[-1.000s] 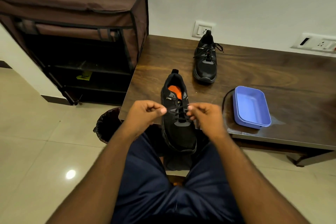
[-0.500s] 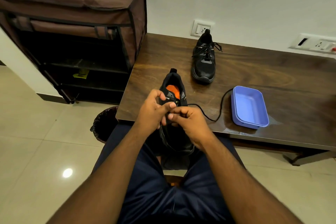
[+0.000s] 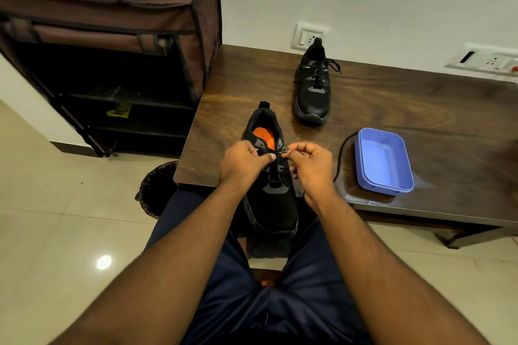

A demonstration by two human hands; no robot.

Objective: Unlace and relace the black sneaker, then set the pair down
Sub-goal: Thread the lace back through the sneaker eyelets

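A black sneaker with an orange insole (image 3: 269, 193) lies toe toward me, half on the wooden table's front edge, half over my lap. My left hand (image 3: 243, 161) grips the sneaker's left eyelet flap, thumb pressed near the tongue. My right hand (image 3: 309, 164) pinches the tip of the black lace (image 3: 283, 152) beside an upper eyelet. The lace's loose length (image 3: 340, 154) curves over the table to the right. The second black sneaker (image 3: 312, 87), fully laced, stands farther back near the wall.
A blue plastic tub (image 3: 382, 161) sits right of my hands on the wooden table (image 3: 420, 109). A brown fabric shoe rack (image 3: 112, 45) stands at the left. A dark waste bin (image 3: 157, 187) is on the tiled floor below the table's corner.
My hands, bunched together over the tongue half a second ago, have drawn slightly apart. The right hand now holds the lace tip out toward the right side of the eyelets.
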